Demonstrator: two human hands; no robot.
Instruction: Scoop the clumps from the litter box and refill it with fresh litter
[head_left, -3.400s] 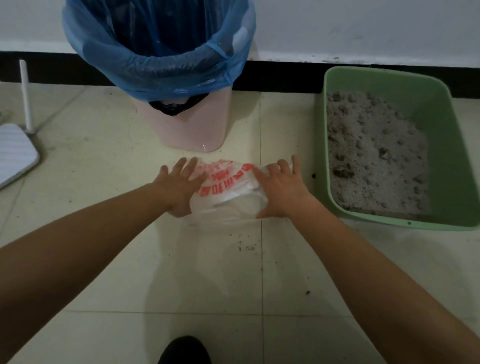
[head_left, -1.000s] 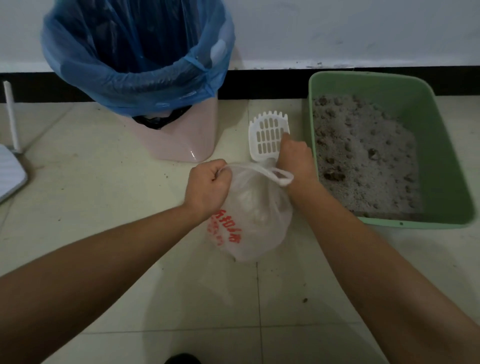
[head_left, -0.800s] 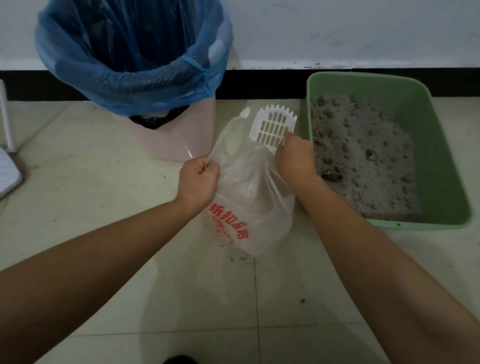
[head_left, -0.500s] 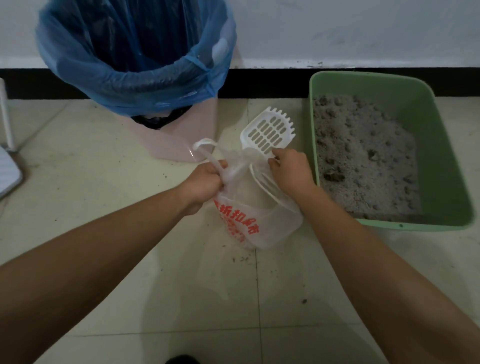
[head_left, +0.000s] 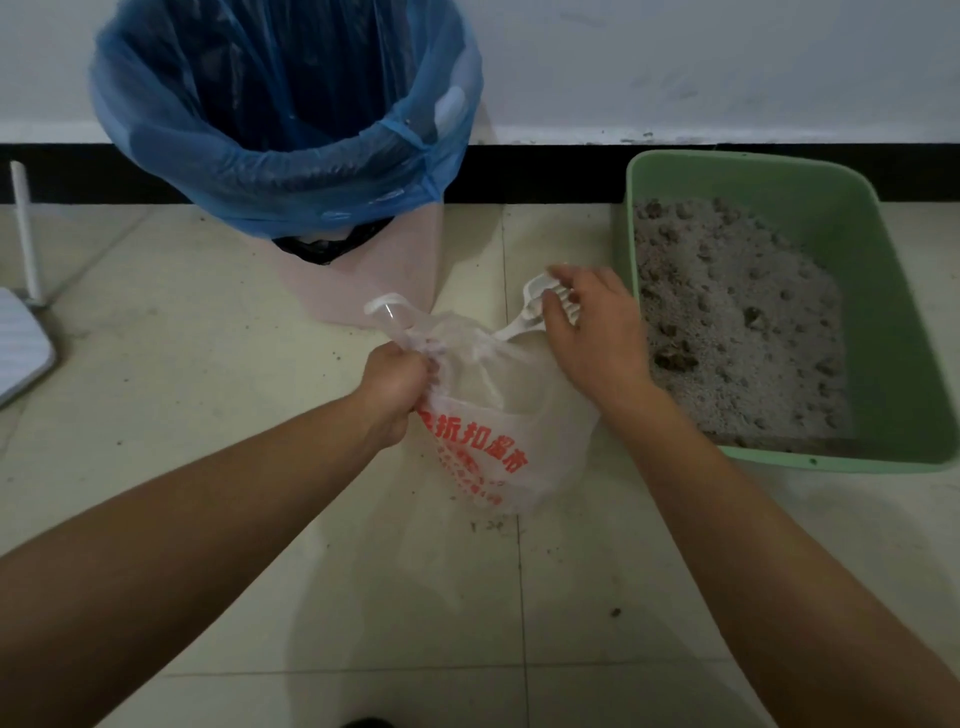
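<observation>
Left hand: fingers clenched on bag neck.
Right hand: pinching scoop, handle at bag mouth.
Done: nothing scooped; clumps in box.
Remaining: scooping, refill.

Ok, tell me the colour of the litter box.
The litter box is light green; head view.

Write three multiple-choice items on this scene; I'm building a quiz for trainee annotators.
1. Where does the litter box stand? A) right of the bin B) left of the bin C) inside the bin
2. What colour is the litter box? A) pink B) green C) blue
3. What is the left hand doing? A) lying flat B) gripping the bag C) hanging empty
Answers: 1A, it sits to the bin's right. 2B, its walls are green. 3B, its fingers curl round the bag's neck; the right hand holds the scoop.
</observation>
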